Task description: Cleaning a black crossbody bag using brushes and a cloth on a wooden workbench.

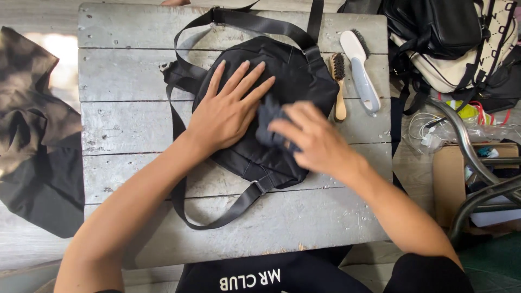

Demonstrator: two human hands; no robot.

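Left hand (227, 111): flat, fingers spread, palm down on the black bag (293, 81); pressing on its left-centre panel.
Right hand (315, 142): blurred; fingers curled around a dark grey cloth (267, 119), bunched and pinched against the bag just right of the left hand's fingertips.
Black bag: lies flat under both hands on the grey plank table (125, 70); its strap (179, 163) loops out past the left wrist and back in below the hands.
Wooden-handled brush (338, 87): just beyond the right hand, beside the bag's right edge, bristles up.
White and grey brush (361, 73): to the right of the wooden one, nearly touching it; farther from the right hand.
Dark garment (32, 141): well left of the left forearm, off the table edge.
Pile of bags (450, 38): black and cream, far right beyond the right hand.
Cardboard box (450, 179): right of the right forearm, behind a metal tube frame (477, 163).
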